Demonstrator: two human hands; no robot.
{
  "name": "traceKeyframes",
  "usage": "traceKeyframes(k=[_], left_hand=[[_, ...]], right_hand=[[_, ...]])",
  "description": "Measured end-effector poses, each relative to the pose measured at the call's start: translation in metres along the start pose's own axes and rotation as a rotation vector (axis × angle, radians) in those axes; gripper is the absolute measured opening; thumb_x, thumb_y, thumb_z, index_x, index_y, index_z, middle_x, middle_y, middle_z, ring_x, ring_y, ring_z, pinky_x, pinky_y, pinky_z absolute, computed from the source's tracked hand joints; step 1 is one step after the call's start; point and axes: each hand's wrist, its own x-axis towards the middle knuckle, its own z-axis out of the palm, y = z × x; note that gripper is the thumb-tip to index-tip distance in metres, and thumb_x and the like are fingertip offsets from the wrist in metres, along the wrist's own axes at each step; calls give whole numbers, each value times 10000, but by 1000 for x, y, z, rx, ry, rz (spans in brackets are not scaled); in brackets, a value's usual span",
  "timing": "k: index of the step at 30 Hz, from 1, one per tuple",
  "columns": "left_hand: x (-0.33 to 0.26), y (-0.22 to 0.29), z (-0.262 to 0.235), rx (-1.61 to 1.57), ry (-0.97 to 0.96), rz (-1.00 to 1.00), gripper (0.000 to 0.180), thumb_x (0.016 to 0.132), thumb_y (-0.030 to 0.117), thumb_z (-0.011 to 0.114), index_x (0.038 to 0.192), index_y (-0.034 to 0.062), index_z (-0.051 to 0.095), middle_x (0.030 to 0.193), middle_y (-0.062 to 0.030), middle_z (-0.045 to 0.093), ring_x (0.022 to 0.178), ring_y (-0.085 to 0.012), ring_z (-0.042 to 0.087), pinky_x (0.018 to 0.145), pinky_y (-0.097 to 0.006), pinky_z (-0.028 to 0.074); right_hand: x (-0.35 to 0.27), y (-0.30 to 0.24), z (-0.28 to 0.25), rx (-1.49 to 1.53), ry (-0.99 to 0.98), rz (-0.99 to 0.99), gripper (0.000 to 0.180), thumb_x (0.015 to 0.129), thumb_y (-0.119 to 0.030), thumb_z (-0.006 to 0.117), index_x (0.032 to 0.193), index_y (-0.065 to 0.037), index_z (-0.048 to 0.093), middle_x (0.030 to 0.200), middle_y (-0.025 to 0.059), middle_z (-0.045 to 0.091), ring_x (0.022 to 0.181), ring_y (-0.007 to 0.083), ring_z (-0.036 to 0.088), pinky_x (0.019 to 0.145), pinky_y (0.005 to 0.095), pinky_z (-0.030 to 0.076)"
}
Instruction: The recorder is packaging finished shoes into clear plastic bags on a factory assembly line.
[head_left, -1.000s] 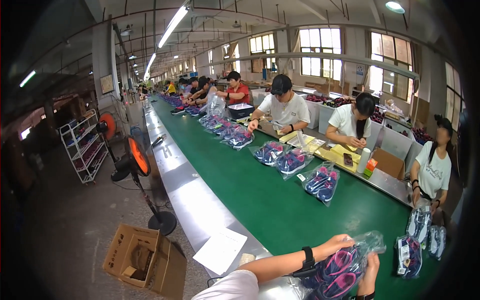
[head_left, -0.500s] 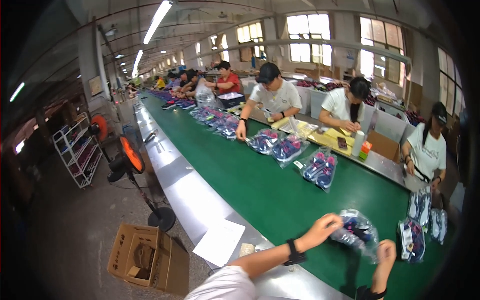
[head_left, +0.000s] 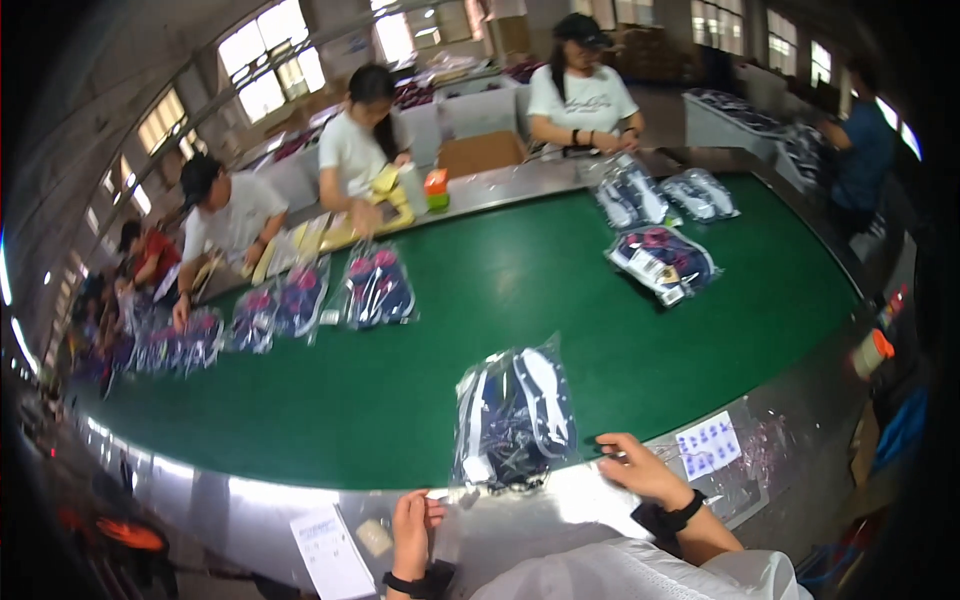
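Note:
A clear plastic bag of navy shoes (head_left: 515,415), white soles facing up, lies on the green belt (head_left: 400,420) right in front of me. To its left, over the metal edge, is my left hand (head_left: 412,525), its fingers loosely bent and apart with nothing visible in them. My right hand (head_left: 640,468) is to the right of the bag, fingers stretched toward the belt, holding nothing. Both hands appear to be off the bag. Each wrist wears a black band.
Across the belt lie a bagged pink-and-navy pair (head_left: 378,288), another bagged pair (head_left: 665,262) and more bags at the far right. Several people work along the far side. A written sheet (head_left: 330,555), a beige block (head_left: 374,538) and a printed card (head_left: 708,446) lie on the metal edge (head_left: 250,495).
My view has swung right. The shoe bag, held up between both hands before, now rests on the belt, and both hands have come away from it to either side.

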Motion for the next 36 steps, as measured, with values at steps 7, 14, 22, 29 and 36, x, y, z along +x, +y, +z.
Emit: traceKeyframes(k=[7, 14, 22, 29, 36], left_hand=[[-1, -6, 44, -145, -595, -179, 438, 895, 163, 552, 1260, 65, 331, 995, -113, 571, 894, -218, 607, 714, -302, 502], [62, -11, 57, 78, -488, -217, 424, 921, 312, 490, 1121, -62, 486, 992, -122, 613, 829, -179, 623, 658, -285, 491], [28, -24, 33, -69, -356, -205, 265, 827, 84, 602, 1060, -30, 546, 718, -11, 566, 544, -62, 501, 496, -197, 425], [2, 7, 46, 49, -282, -226, 133, 890, 146, 536, 864, 17, 556, 577, 15, 460, 492, -68, 437, 490, -205, 386], [-34, -26, 41, -13, -338, -361, 183, 909, 157, 519, 948, -5, 595, 705, -4, 546, 579, -67, 509, 544, -187, 424]], right_hand=[[19, 5, 49, -350, -200, 5, 970, 726, -499, 669, 1309, 135, 223, 1298, 339, 363, 1234, 397, 374, 1017, 367, 324], [62, 9, 71, -211, -89, -192, 1013, 730, -478, 673, 1317, 167, 159, 1309, 357, 328, 1237, 412, 361, 1019, 370, 319], [30, 24, 54, -403, 2, 34, 551, 768, -280, 627, 1205, 12, 461, 953, 168, 621, 844, 335, 606, 732, 381, 486], [-11, 5, 16, 205, 290, 202, 82, 895, -91, 485, 902, -48, 555, 649, -5, 523, 559, 48, 461, 497, 203, 385], [-44, 35, 6, 184, 487, 200, 59, 889, -60, 492, 886, -32, 543, 671, -15, 505, 560, 43, 437, 494, 187, 356]])
